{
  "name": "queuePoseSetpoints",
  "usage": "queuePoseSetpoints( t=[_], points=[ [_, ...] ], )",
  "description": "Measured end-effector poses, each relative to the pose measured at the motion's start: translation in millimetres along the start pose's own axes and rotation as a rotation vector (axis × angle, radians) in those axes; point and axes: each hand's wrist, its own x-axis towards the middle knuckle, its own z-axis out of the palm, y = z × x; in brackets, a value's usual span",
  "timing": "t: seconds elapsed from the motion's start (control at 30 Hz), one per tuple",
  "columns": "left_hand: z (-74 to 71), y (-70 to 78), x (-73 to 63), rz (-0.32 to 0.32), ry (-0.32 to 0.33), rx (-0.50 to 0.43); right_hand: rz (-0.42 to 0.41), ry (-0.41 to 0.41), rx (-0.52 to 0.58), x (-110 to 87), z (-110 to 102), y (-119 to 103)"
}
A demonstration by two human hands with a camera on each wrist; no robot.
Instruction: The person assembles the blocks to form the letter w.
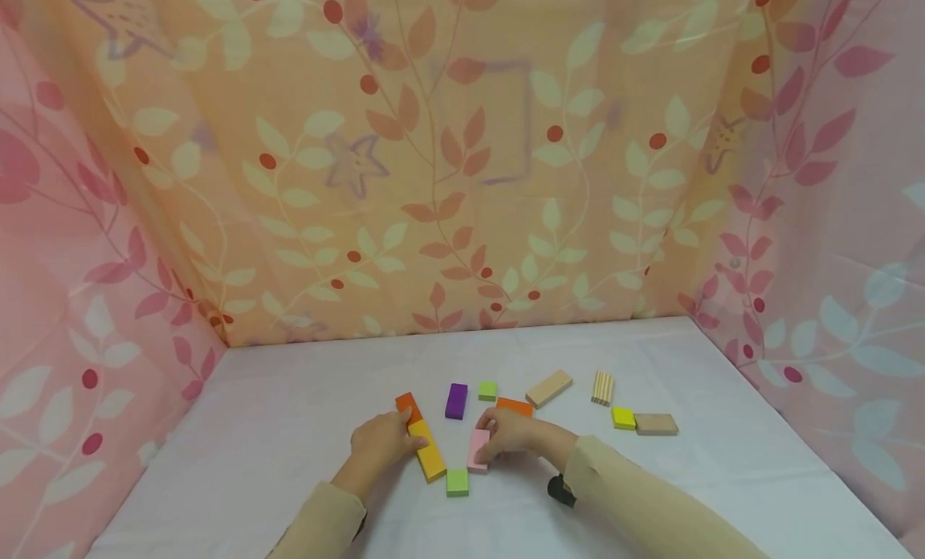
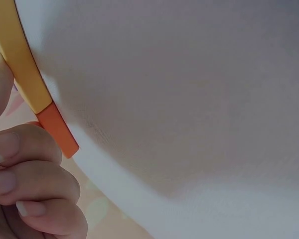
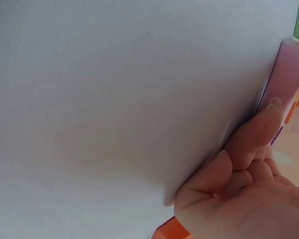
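Observation:
My left hand (image 1: pixel 381 442) holds a yellow block (image 1: pixel 431 456) and an orange block (image 1: pixel 409 405), laid end to end in a slanting row. In the left wrist view the thumb touches the yellow block's side, and the other fingers curl near the orange end. A pink block (image 1: pixel 477 450) lies flat under my right hand (image 1: pixel 508 433), which grips it with thumb and a finger. The right wrist view shows the thumb (image 3: pixel 259 127) against the pink block's side. Just below the pink block, between the two sides, sits a light green square block (image 1: pixel 457 483).
A second orange block (image 1: pixel 515 406) lies behind my right hand. Farther back are a purple block (image 1: pixel 456 401), another green square (image 1: pixel 487 390) and a plain wooden block (image 1: pixel 549 388). To the right lie a striped block (image 1: pixel 603 388), a yellow square (image 1: pixel 623 418) and a wooden block (image 1: pixel 656 424).

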Motion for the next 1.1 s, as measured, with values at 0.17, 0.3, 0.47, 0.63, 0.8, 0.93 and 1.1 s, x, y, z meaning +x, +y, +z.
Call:
queuePoseSetpoints(
  t=[0.17, 0.3, 0.47, 0.63, 0.8, 0.93, 1.1],
  points=[
    [-0.3, 0.3, -0.3, -0.01, 0.0, -0.009, 0.025, 0.007, 0.008, 5.4, -3.8, -3.6],
    [-0.8, 0.4, -0.1, -0.005, -0.001, -0.012, 0.041, 0.044, 0.024, 12.9, -7.7, -5.9],
    [-1.1, 0.0, 0.1, -0.008, 0.0, -0.017, 0.05, 0.091, 0.066, 24.2, -10.5, -5.3],
    [-0.6, 1.0, -0.9, 0.001, -0.002, -0.025, 0.085, 0.122, 0.092, 34.1, -13.6, -2.8],
    [-1.2, 2.1, -1.9, 0.006, 0.007, -0.022, 0.102, 0.164, 0.107, 40.3, -20.4, -0.6],
    [-0.1, 2.9, -3.1, 0.009, 0.014, -0.007, 0.11, 0.179, 0.121, 43.1, -26.0, 0.7],
    [0.8, 1.0, -2.8, 0.011, 0.022, 0.004, 0.079, 0.149, 0.094, 47.4, -27.6, 0.8]
  ],
)
